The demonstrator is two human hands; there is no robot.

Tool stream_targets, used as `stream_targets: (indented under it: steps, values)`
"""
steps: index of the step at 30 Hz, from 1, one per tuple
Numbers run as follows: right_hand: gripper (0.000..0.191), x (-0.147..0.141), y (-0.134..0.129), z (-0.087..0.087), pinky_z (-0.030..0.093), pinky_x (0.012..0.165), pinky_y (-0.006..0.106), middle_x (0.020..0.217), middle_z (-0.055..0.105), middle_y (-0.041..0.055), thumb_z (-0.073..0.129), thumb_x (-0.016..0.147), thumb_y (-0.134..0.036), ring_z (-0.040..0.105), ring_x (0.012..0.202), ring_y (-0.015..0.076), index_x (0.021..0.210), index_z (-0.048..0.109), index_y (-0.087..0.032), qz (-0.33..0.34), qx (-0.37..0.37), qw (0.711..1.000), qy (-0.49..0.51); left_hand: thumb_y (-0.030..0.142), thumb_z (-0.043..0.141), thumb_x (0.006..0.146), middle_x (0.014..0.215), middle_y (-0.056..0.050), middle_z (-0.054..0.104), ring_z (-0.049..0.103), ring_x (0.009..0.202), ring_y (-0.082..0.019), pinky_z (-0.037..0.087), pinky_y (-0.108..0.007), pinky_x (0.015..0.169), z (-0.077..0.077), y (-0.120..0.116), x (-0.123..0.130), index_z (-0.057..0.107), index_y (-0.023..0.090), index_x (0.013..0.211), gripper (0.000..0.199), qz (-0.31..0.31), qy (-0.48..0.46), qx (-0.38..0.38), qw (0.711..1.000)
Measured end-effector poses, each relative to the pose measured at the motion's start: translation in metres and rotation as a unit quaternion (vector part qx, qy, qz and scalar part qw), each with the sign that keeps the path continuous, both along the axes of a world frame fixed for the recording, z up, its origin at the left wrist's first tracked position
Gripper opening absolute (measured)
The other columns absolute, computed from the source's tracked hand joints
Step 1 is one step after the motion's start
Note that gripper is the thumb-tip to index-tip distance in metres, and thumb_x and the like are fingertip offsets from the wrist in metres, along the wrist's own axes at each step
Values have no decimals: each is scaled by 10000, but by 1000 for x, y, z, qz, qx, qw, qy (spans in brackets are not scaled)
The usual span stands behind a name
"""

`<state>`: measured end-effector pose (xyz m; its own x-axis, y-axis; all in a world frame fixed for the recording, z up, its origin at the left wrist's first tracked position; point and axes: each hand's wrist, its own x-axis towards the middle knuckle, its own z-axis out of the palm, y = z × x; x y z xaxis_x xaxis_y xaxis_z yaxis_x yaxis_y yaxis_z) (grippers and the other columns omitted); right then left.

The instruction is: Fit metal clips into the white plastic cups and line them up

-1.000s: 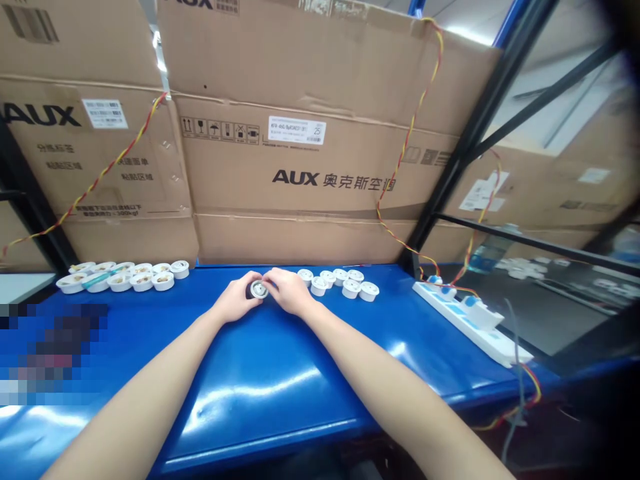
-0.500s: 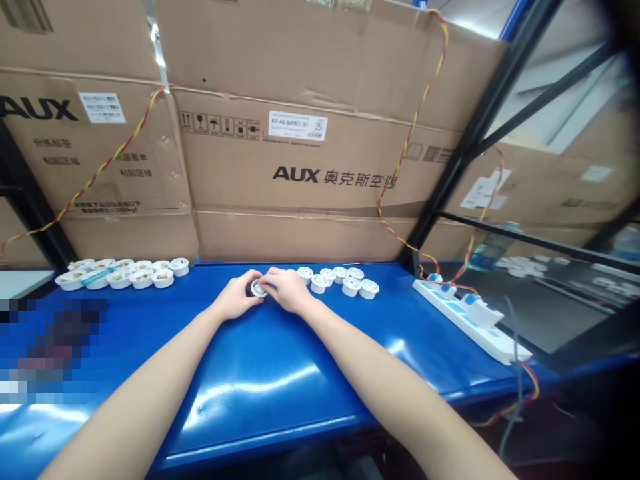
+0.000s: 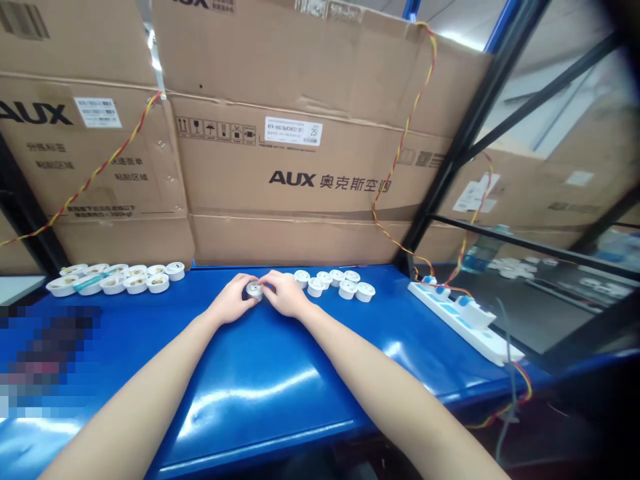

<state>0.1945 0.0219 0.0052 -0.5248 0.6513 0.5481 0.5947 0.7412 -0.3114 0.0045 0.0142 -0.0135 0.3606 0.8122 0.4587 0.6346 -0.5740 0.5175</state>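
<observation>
A small round white plastic housing (image 3: 255,291) sits between my two hands over the blue table. My left hand (image 3: 233,301) curls around its left side, thumb in front and fingers behind. At its right rim are the pinched fingertips of my right hand (image 3: 286,293); whether they hold a small part cannot be seen. Just right of that hand stand several similar white housings (image 3: 347,289) with pale tops. Two rows of white open cups (image 3: 137,285) with brownish contents stand at the far left, and a teal pen-like tool (image 3: 91,281) lies across them.
A tall cardboard sheet (image 3: 300,240) walls off the table's back. On the right, a white power strip (image 3: 450,313) with plugs lies along the edge by a black rack post (image 3: 445,187). Twisted red-yellow wire (image 3: 395,160) hangs down there. A bottle (image 3: 485,250) stands beyond the post.
My right fingers have drawn back from over the housing to its right rim, so more of its top shows. My left hand keeps its hold. The camera view has shifted slightly.
</observation>
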Motion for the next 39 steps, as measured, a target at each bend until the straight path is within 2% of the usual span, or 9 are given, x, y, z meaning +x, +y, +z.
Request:
stream_targets:
  steps: [4,7,10,16,23,26,30,35,39]
  values:
    - [201,6,0,12,402,809,290,990,640,46,463,907,-231,542,924,185,1007,636,-216,-91,50,993,-52,107,509,704,1236,-74,520,487,1183,-244,373,-403,1057,-4,2,-5,543,224,1224,534,26,21,44,998]
    - [222,17,4,20,370,851,347,1021,637,91,483,864,-210,486,1000,240,1036,621,-190,-204,77,973,-81,170,548,728,1242,-64,511,495,1177,-253,377,-411,1055,-3,0,-7,574,246,1185,464,36,30,44,998]
    - [244,28,9,22,336,888,383,1032,651,111,535,809,-231,458,1038,271,1024,634,-172,-247,67,959,-119,265,571,759,1179,-58,560,532,1129,-252,408,-406,1022,1,-2,-6,602,233,1096,340,37,20,28,999]
    - [147,29,15,16,338,906,393,892,693,102,588,769,-235,506,979,271,866,686,-184,-184,31,972,-144,161,498,724,1210,-52,598,537,1151,-237,396,-403,1031,0,1,-7,573,224,1079,368,30,-11,-3,999]
    - [564,14,12,-4,405,951,363,1219,563,94,665,727,-255,510,1126,228,1259,486,-203,-25,-39,999,10,218,561,705,1183,-78,582,519,1149,-255,395,-422,1018,-3,3,-8,518,210,1128,425,51,-21,16,998]
    - [667,12,16,-16,400,970,390,1250,545,119,719,701,-340,503,1164,253,1297,457,-194,-25,-98,995,26,330,605,735,1130,-78,607,553,1087,-265,422,-422,975,-1,2,-8,545,208,1095,385,59,-16,-2,998]
    - [634,13,22,-24,422,921,393,1163,606,105,719,716,-376,547,1109,262,1284,487,-214,-49,-145,988,22,298,577,759,1172,-57,621,567,1095,-247,421,-392,979,0,2,-9,560,230,1114,362,32,-22,-27,999]
    - [568,14,22,-20,443,880,364,1092,648,76,763,665,-362,593,1014,236,1177,571,-208,-40,-165,984,50,342,635,715,1257,-93,597,551,1149,-290,416,-420,981,-4,5,-10,481,217,1285,604,82,-5,-51,995]
    - [473,15,20,-14,453,857,351,1046,669,35,774,639,-284,610,956,218,1081,614,-223,-21,-157,985,69,431,657,698,1138,-114,656,599,1049,-314,452,-421,903,-3,6,-7,597,190,1109,480,114,10,-51,992]
